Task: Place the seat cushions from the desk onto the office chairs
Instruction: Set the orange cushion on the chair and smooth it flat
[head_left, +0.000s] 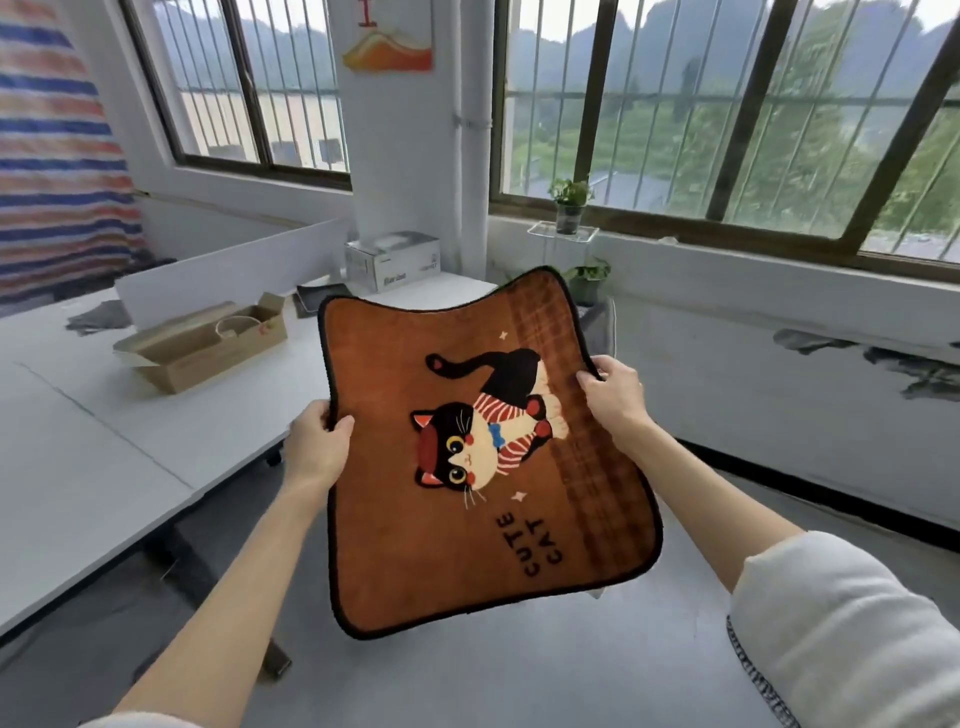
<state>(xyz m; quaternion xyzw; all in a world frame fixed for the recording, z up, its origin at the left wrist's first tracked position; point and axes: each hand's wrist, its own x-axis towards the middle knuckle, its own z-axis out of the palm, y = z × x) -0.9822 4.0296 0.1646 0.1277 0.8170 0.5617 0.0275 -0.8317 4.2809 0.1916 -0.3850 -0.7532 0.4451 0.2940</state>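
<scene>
Head view. We hold the cushion in the air, above the grey floor and right of the white desk. Our left hand pinches its left edge; our right hand grips its right edge. On the desk: a cardboard box, a divider, a white box. Barred windows line the far wall.

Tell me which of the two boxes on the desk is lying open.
The brown cardboard box, nearer the left hand: its flaps are open. The white box by the pillar is closed.
</scene>
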